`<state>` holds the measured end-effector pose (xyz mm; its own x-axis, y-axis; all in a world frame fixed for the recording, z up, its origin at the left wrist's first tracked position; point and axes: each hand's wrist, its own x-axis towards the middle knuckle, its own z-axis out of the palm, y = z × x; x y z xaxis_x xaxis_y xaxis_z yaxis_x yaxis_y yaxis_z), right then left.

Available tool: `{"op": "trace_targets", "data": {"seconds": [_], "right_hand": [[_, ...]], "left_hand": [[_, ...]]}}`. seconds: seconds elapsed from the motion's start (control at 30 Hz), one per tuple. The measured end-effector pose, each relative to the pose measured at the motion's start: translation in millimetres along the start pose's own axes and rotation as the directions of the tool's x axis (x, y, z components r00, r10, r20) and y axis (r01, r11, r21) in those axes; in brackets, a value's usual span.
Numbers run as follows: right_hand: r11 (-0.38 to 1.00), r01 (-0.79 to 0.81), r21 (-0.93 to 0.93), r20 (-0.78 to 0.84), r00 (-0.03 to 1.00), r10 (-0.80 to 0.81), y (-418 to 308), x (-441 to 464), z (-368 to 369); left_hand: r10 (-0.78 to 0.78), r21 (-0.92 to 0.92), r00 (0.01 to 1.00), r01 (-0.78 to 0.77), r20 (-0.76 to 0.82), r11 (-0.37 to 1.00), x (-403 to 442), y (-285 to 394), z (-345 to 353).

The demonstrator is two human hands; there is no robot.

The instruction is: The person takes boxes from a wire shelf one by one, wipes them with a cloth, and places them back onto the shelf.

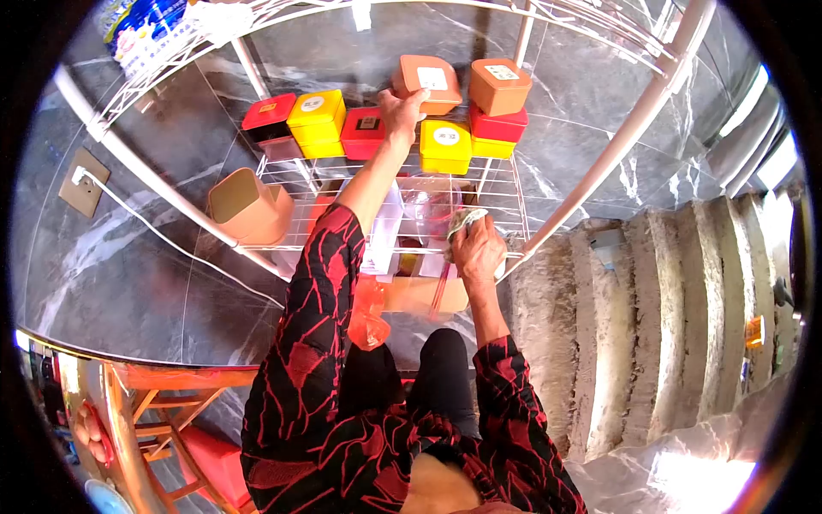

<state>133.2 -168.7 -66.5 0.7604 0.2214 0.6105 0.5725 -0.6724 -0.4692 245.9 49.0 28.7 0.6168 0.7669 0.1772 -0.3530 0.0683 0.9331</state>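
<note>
My left hand (404, 113) reaches to the back of the wire shelf (505, 184), its fingers and thumb on the near left side of an orange-brown box (435, 79) with a white label. Near the shelf's front right edge, my right hand (479, 251) is closed around a crumpled pale cloth (465, 224). Below the orange-brown box are a red box (363, 133) and a yellow box (445, 147). Another orange-brown box (500, 86) rests on a red-lidded box (498, 125) to the right. An open orange-brown container (248, 210) lies tilted at the shelf's left front.
A yellow box (317, 124) and a dark red box (270, 118) stand at the back left. White rack posts (629, 128) flank the shelf. An orange-red bag (368, 317) hangs in front. Rough steps (625, 343) descend at right; a wooden chair (175, 428) is at lower left.
</note>
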Motion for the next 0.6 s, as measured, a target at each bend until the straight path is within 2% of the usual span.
{"op": "trace_targets", "data": {"seconds": [0.03,0.07,0.1,0.17,0.3,0.37,0.4,0.5,0.53,0.57,0.6], "right_hand": [[1.000,0.017,0.004,-0.047,0.999,-0.017,-1,-1,0],[1.000,-0.004,-0.011,-0.031,1.000,0.003,-4,0,-3],[1.000,0.016,-0.012,-0.055,0.998,-0.017,-8,1,-6],[1.000,-0.014,0.001,0.009,1.000,0.014,-6,-2,-8],[0.999,-0.028,0.041,-0.013,1.000,0.029,-7,-4,-10],[0.998,-0.001,0.067,0.022,1.000,-0.001,-6,-6,-12],[0.997,0.049,0.053,-0.003,0.999,-0.049,1,-9,-7],[0.979,0.046,0.196,0.001,0.999,-0.047,-2,-10,-16],[0.968,-0.004,0.251,0.073,0.997,-0.015,4,-13,-16],[0.959,-0.119,0.256,0.092,0.991,0.098,2,-16,-22],[0.837,-0.178,0.518,0.098,0.984,0.148,17,-20,-7]], "left_hand": [[0.021,-0.019,1.000,-0.021,0.007,1.000,-12,9,-4],[0.005,-0.054,0.996,0.000,0.093,0.999,-22,18,-9],[0.019,-0.101,0.996,-0.010,0.086,0.995,-37,25,-15],[-0.025,-0.206,0.983,0.063,0.183,0.977,-65,35,-31],[-0.118,-0.332,0.957,0.205,0.265,0.921,-150,53,-84],[-0.207,-0.394,0.894,0.370,0.398,0.841,-188,41,-124],[-0.243,-0.421,0.887,0.408,0.392,0.810,-215,42,-140],[-0.391,-0.472,0.802,0.587,0.452,0.658,-286,27,-192],[-0.402,-0.483,0.782,0.615,0.476,0.624,-306,31,-204],[-0.414,-0.492,0.761,0.643,0.500,0.587,-323,33,-215],[-0.415,-0.496,0.763,0.641,0.496,0.585,-337,34,-227]]}}
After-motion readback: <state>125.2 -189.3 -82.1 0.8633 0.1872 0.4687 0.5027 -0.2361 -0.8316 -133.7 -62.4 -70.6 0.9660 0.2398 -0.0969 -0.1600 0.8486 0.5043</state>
